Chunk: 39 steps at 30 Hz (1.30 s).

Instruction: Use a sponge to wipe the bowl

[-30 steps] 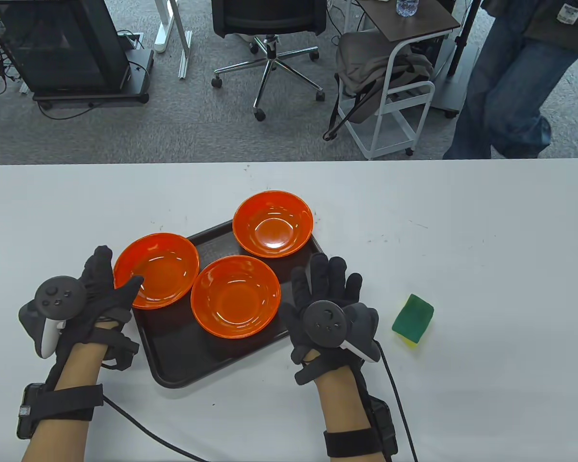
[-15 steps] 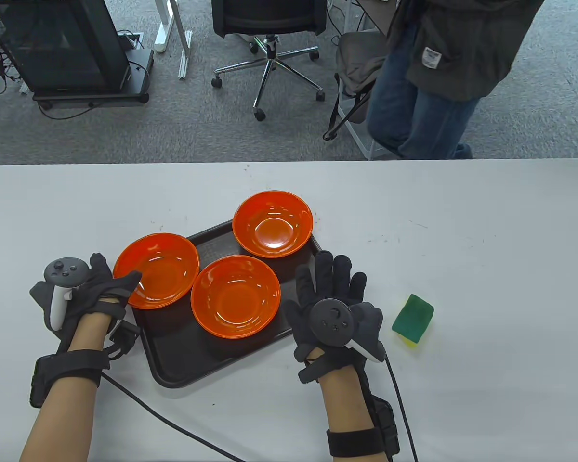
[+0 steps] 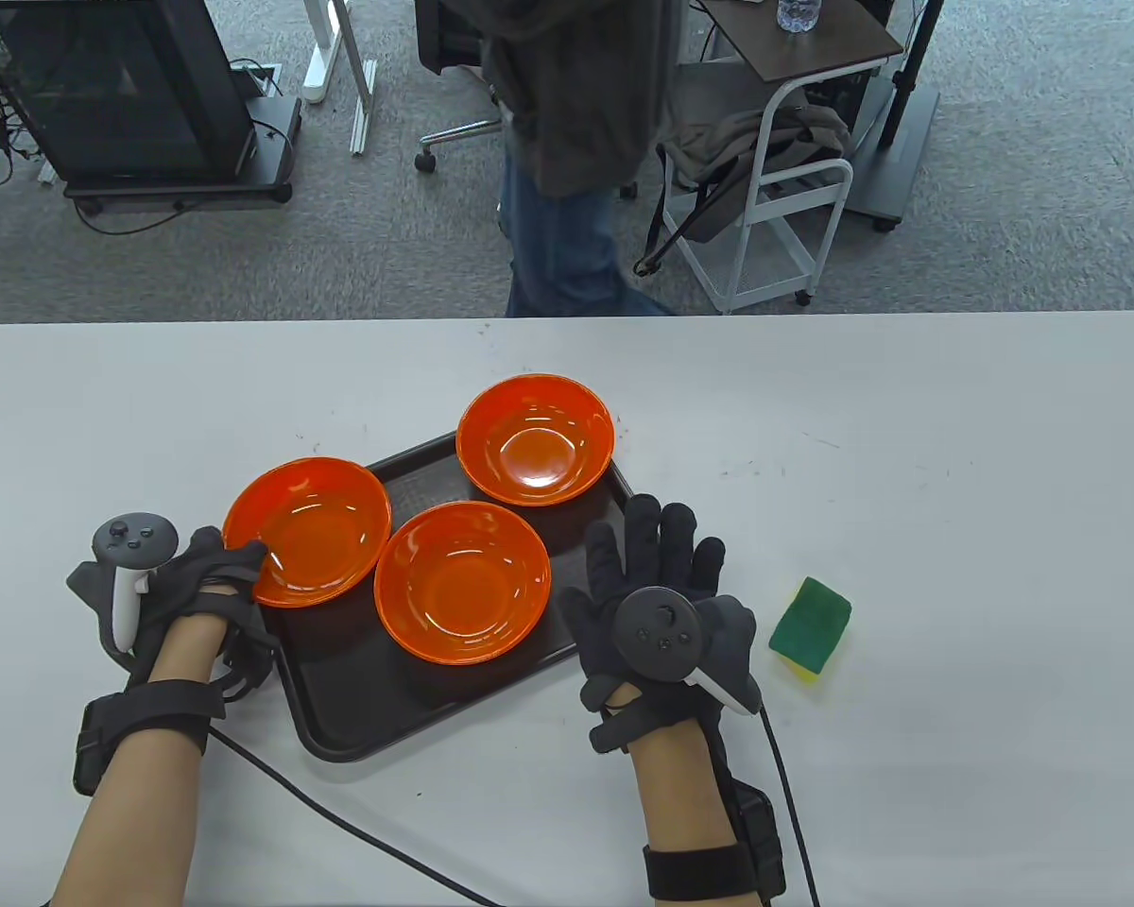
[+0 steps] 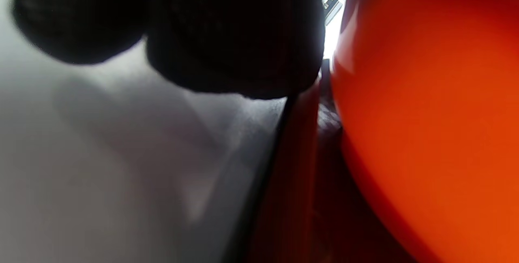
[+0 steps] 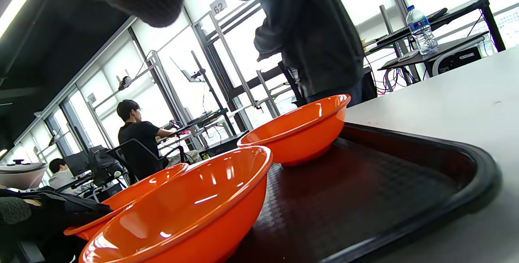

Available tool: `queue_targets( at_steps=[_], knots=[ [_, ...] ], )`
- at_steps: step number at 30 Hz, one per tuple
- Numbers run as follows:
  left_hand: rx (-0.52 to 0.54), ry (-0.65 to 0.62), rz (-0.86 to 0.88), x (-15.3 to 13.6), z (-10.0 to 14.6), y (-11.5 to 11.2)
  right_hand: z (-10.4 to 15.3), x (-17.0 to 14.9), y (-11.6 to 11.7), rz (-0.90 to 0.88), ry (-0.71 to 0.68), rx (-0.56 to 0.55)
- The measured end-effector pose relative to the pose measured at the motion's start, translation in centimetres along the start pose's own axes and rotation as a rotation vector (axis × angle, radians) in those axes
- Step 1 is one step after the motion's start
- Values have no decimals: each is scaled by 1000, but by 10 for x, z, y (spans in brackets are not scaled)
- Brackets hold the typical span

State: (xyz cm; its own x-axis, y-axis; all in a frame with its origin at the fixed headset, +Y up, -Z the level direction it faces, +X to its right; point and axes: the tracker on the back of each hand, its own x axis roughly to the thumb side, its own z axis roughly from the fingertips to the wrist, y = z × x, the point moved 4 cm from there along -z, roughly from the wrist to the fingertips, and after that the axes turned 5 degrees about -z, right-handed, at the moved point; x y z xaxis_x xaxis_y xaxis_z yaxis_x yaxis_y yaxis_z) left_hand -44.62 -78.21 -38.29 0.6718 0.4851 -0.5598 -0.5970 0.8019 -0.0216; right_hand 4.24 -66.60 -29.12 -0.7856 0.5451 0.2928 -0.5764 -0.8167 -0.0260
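Note:
Three orange bowls sit on a dark tray (image 3: 340, 699): a left bowl (image 3: 307, 529), a near bowl (image 3: 461, 581) and a far bowl (image 3: 536, 439). My left hand (image 3: 236, 567) is at the left bowl's near-left rim, with the thumb lying on the rim. In the left wrist view its fingers (image 4: 227, 40) hang over the table beside that bowl's outer wall (image 4: 425, 113), with a thin gap showing. My right hand (image 3: 657, 539) lies flat and spread on the table by the tray's right edge, holding nothing. The green and yellow sponge (image 3: 810, 628) lies on the table to its right.
The white table (image 3: 954, 453) stretches far to the right of the sponge. A person (image 3: 576, 142) stands just beyond the table's far edge, with a chair, a white cart (image 3: 784, 217) and a black cabinet (image 3: 123, 94) behind.
My left hand turned onto its side and closed in on the left bowl's rim. My right hand drifted slightly right and forward. The person behind the table walked from right to left.

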Motion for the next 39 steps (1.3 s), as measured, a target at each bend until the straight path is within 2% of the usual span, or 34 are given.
queue_targets(
  at_steps=[11,17,23,26,29,33,36,39],
  knots=[
    [-18,-8,192,-12,-3,0,1,-1,1,2,8,9],
    [13,-42,210,-8,7,20,1,-2,0,1,14,14],
    [48,-187,223,16,36,44,0,-3,3,14,20,28],
    [55,-274,207,30,60,54,0,-6,3,13,32,30],
    [50,-345,183,40,85,56,0,-11,3,25,45,36],
    [50,-422,164,49,107,52,1,-19,1,20,73,30],
    [9,-454,168,54,113,46,2,-27,-3,13,97,8],
    [15,-472,154,58,114,46,3,-35,-7,10,123,-11]
  ],
)
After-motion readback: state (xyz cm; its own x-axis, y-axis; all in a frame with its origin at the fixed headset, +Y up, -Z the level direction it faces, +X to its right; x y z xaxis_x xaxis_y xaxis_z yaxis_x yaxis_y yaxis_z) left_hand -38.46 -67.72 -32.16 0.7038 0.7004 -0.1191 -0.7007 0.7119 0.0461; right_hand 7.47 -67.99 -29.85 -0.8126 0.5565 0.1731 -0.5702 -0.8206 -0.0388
